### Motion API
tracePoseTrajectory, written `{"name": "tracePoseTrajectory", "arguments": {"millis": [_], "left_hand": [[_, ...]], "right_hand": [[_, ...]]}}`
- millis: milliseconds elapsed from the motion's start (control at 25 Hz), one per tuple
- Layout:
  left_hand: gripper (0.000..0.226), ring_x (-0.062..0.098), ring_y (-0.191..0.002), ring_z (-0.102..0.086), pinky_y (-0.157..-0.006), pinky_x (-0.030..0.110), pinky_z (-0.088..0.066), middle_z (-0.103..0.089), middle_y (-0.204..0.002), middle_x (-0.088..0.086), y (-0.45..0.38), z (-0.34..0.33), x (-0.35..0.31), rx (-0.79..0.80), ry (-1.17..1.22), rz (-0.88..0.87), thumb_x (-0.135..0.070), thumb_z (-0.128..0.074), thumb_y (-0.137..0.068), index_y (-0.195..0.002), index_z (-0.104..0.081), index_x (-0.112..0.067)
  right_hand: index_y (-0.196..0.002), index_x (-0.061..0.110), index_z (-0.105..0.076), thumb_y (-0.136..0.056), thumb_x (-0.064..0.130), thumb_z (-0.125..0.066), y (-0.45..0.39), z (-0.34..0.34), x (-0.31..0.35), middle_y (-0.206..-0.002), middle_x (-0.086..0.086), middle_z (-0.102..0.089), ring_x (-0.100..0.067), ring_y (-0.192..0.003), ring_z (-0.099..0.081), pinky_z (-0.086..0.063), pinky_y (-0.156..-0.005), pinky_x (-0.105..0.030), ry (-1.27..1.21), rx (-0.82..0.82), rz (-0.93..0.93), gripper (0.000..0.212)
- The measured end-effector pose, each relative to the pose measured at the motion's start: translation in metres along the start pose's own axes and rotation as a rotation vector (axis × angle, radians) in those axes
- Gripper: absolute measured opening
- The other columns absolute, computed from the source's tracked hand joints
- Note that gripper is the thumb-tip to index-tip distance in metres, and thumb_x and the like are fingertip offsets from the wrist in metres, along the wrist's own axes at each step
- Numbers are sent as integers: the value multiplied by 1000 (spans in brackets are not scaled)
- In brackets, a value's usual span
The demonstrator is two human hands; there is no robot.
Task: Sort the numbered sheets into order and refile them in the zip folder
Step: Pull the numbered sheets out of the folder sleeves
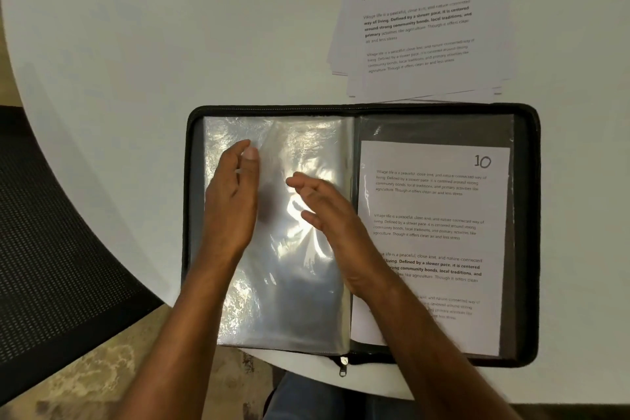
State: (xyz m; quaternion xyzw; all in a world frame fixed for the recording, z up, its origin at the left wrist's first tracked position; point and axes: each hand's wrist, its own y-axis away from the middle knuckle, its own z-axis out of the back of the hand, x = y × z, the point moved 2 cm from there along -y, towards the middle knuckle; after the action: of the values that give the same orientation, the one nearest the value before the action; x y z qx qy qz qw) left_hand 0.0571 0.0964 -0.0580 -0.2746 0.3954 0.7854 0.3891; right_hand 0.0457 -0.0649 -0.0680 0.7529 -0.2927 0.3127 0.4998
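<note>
The person's left hand (235,201) lies flat, fingers straight and together, on the stack of clear plastic sleeves (283,235) filling the left half of the open zip folder (526,249). The right hand (327,215) hovers just beside it over the same sleeves, fingers straight and relaxed, gripping nothing (whether its edge touches the plastic, I cannot tell). On the folder's right half, a printed sheet marked 10 (439,211) sits inside a sleeve, its lower left corner hidden by the right forearm. The folder rests at the near edge of a white table (136,44). Beyond it lies a loose pile of printed sheets (419,31). A black mesh chair (51,232) stands at the left.
</note>
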Motion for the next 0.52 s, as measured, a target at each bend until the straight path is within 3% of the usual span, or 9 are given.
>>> {"name": "tracePoseTrajectory", "arguments": {"millis": [120, 280, 520], "left_hand": [[71, 11, -134, -50, -111, 42, -45, -51, -148, -11, -2, -5, 4, -14, -266, -102, -72, -51, -92, -151, -42, -33], [75, 25, -135, -48, -111, 51, -43, -51, -146, 2, -4, -12, 4, -62, -498, -190, -53, -69, -91, -153, -39, -25], [105, 32, -142, -38, -111, 55, -36, -37, -158, 9, -2, -27, -3, -86, -661, -232, -73, -69, -79, -159, -25, -20]], "right_hand": [[-131, 30, -66, -103, 24, -60, 5, 4, -2, -143, 19, -56, 6, -130, -51, -42, -108, -21, 193, -14, 79, 29], [-135, 29, -59, -98, 22, -66, 14, 33, -9, -150, 21, -48, 2, -139, -44, -40, -110, -17, 616, -120, 305, 38], [-141, 23, -53, -99, 19, -63, 24, 92, -7, -154, 7, -46, 5, -140, -31, -23, -116, -11, 954, -372, 415, 43]]}}
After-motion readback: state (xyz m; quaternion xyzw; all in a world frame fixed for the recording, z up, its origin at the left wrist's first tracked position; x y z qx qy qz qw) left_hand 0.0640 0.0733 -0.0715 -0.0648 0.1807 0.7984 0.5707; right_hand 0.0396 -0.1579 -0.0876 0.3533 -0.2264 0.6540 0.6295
